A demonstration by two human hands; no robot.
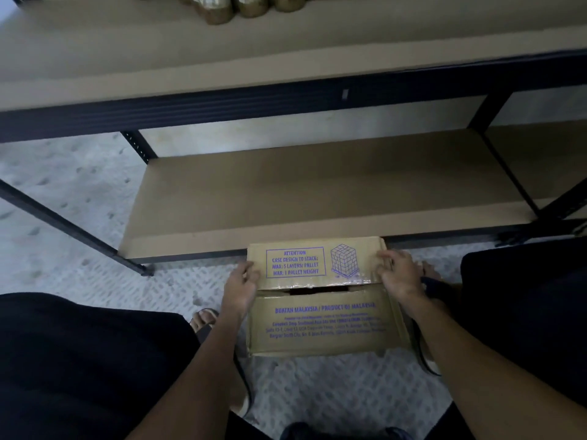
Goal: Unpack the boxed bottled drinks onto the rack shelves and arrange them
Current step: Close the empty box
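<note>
On the floor [79, 198], just in front of the rack's lower shelf [317, 192], a cardboard box [320, 325] is seen between the person's knees. Its far flap [305, 265] is gripped at the left edge by the left hand [239, 289] and at the right edge by the right hand [398, 276], fingers curled. Bottles [247, 7] are partly seen on the upper shelf [190, 49].

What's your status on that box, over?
Left hand and right hand grip the far flap. Cardboard box on floor, seam partly open. Nothing visible in the way.
</note>
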